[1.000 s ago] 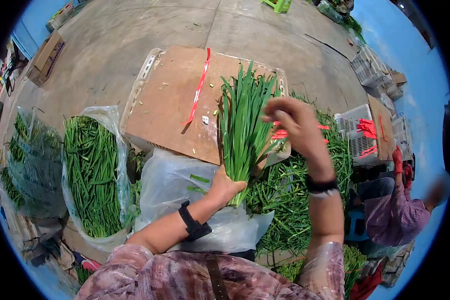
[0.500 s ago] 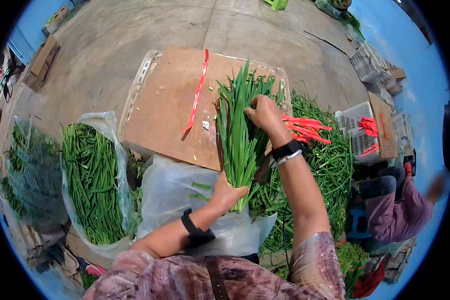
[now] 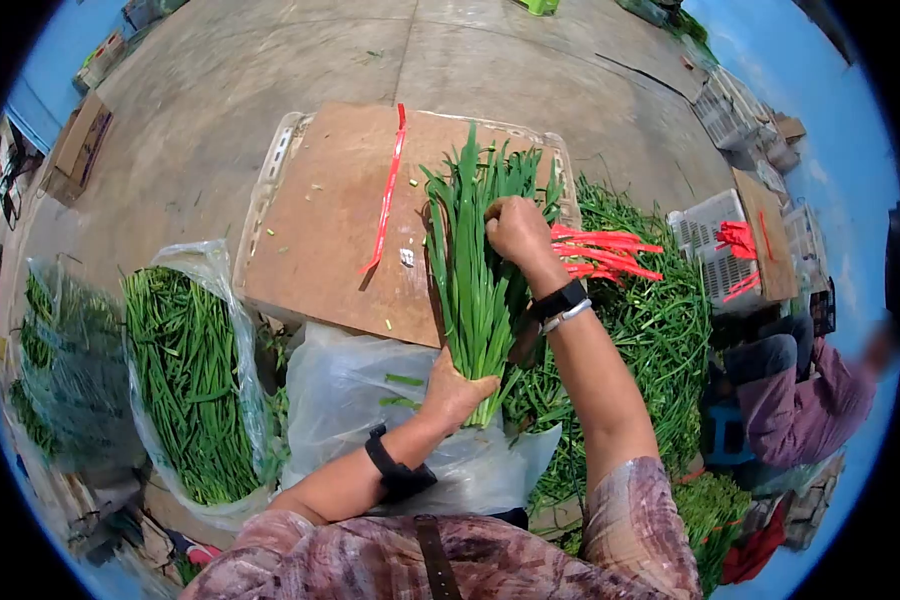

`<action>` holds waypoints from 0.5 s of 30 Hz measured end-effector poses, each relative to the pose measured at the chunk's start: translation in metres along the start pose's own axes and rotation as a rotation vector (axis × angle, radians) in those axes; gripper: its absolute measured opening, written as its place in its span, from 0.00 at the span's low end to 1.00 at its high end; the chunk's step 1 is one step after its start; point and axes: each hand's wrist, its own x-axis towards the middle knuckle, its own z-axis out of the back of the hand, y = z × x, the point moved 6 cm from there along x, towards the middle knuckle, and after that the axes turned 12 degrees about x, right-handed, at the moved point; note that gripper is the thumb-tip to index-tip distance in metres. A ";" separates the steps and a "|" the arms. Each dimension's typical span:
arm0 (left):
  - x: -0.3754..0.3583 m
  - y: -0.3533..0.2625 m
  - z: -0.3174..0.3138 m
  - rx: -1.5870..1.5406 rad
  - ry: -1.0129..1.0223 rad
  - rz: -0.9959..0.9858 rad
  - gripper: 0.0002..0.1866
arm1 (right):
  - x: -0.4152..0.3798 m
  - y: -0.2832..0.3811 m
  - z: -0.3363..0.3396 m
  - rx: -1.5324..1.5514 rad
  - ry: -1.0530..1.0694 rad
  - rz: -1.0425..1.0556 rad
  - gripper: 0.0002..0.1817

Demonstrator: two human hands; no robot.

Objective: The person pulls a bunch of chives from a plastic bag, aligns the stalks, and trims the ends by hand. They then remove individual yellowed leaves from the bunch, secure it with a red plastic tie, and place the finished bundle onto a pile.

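A bunch of garlic chives (image 3: pixel 465 260) lies at a slant over the near right part of a brown board (image 3: pixel 320 230), leaf tips pointing away from me. My left hand (image 3: pixel 457 388) is wrapped round its pale stem end, just off the board's near edge. Higher up, my right hand (image 3: pixel 520 235) has its fingers curled in a pinch at the leaves on the bunch's right side; the fingertips are partly hidden. A red tie strip (image 3: pixel 391 185) lies lengthwise on the board, left of the bunch.
Loose chives (image 3: pixel 650 350) are heaped at the right, with red strips (image 3: pixel 610 250) on top. Bagged greens (image 3: pixel 190 380) stand at the left. Clear plastic sheeting (image 3: pixel 335 400) spreads before me. A seated person (image 3: pixel 800 410) is at far right, near a white crate (image 3: pixel 705 255).
The view has shifted slightly. My right hand has moved a little toward the left over the leaves, its fingers more curled in. My left hand keeps its grip on the stems.
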 end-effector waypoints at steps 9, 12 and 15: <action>-0.001 -0.003 0.001 0.023 0.004 0.014 0.27 | 0.010 -0.004 0.000 0.139 -0.077 -0.056 0.12; -0.001 -0.003 0.002 0.084 0.018 0.029 0.27 | 0.021 -0.025 0.002 0.434 -0.086 0.002 0.09; 0.000 0.002 0.003 0.071 0.009 0.071 0.27 | -0.003 -0.006 0.032 0.838 -0.037 -0.162 0.10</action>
